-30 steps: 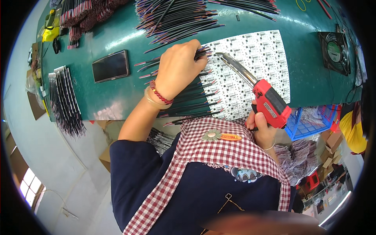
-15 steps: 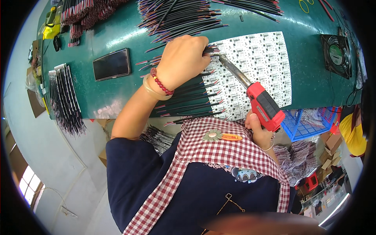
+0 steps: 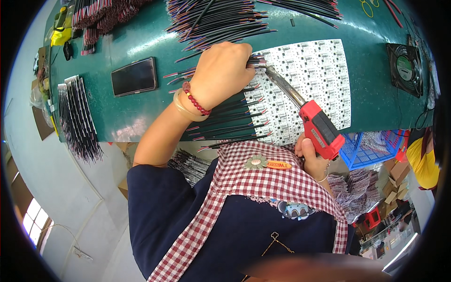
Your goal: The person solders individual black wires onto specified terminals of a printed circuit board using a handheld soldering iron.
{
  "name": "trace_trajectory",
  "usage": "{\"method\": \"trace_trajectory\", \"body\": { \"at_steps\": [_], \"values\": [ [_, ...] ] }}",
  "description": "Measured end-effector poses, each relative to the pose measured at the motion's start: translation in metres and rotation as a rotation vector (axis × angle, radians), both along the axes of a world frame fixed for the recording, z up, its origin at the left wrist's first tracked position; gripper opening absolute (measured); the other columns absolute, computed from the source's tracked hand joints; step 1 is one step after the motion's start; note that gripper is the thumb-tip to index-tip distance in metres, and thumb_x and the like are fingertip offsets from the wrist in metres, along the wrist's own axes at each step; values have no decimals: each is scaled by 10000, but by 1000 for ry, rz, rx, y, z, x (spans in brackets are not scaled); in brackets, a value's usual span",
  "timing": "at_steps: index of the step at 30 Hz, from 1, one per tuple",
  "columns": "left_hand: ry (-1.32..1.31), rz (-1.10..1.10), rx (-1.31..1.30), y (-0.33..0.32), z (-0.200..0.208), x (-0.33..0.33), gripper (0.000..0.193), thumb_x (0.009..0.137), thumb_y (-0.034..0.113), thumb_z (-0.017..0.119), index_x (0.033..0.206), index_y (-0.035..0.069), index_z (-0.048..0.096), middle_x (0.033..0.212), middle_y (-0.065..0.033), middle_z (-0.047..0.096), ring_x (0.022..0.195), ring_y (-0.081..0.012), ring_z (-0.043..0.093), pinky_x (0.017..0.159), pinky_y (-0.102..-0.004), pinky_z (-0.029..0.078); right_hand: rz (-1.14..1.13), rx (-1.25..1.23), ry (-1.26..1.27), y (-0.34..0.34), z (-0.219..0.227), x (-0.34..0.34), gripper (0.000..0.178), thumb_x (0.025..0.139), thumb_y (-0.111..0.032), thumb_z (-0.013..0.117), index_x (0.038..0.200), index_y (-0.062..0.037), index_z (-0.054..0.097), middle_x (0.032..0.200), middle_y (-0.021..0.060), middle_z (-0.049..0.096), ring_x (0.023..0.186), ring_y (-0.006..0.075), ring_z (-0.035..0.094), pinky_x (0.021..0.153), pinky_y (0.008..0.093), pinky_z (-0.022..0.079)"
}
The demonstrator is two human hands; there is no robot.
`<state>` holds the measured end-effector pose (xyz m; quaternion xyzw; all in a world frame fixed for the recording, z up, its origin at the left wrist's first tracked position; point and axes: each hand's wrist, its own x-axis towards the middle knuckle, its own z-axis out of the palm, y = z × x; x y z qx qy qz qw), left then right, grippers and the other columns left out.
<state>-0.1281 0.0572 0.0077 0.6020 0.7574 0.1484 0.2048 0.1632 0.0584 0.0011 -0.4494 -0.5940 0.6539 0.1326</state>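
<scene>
My left hand [image 3: 224, 69] is closed over the left edge of a white circuit board panel [image 3: 324, 80], pinching a black cable [image 3: 255, 60] whose end lies on the board. My right hand [image 3: 311, 159] grips a red and black soldering gun [image 3: 321, 129] from below. The gun's metal tip slants up and left to the board, close by the cable end; contact between them is too small to make out. Nearer to me, several black cables [image 3: 225, 126] lie with their ends on the panel's left edge. The left fingertips are partly hidden.
A large pile of cables [image 3: 216, 21] lies beyond my left hand on the green table [image 3: 136, 113]. A phone [image 3: 135, 77] and bundled wired strips [image 3: 77, 113] are at left. At right stands a black fan [image 3: 405, 69], with a blue crate [image 3: 361, 152] below the table edge.
The soldering gun has shifted very slightly right and toward me, its tip a little farther from my left fingers. My left hand keeps its pinch on the cable.
</scene>
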Motion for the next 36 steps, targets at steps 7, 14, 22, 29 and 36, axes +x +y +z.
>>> {"method": "trace_trajectory", "body": {
  "at_steps": [7,14,22,29,36],
  "values": [
    [-6,18,-14,-1,0,0,117,679,89,612,653,-23,587,652,-217,602,661,-386,617,609,-462,508,-184,-37,146,0,13,-10,389,917,-249,552,1167,45,506,649,57,541,529,102,465,506,237,384],
    [8,9,-34,1,0,2,122,684,93,610,653,-23,588,652,-213,604,661,-385,618,607,-460,508,-173,-99,230,3,11,3,377,903,-249,566,1127,52,532,695,66,570,581,114,500,538,256,404],
    [-1,67,20,-9,-1,11,148,736,117,619,752,-20,565,680,-195,597,660,-376,590,596,-442,462,-108,-64,133,2,7,1,468,910,-340,563,1165,47,502,641,76,543,523,122,479,494,248,384],
    [23,80,-3,-10,0,16,154,726,112,619,751,-15,536,742,-189,608,698,-374,594,616,-447,469,-24,-95,44,-1,0,7,397,906,-286,556,1135,36,527,641,59,544,528,113,476,494,242,377],
    [22,74,2,-10,0,18,168,713,114,632,750,-12,528,742,-184,606,698,-375,593,620,-451,470,-75,-46,122,-2,6,3,375,909,-280,553,1122,28,544,662,51,546,555,103,479,507,239,377]
  ]
}}
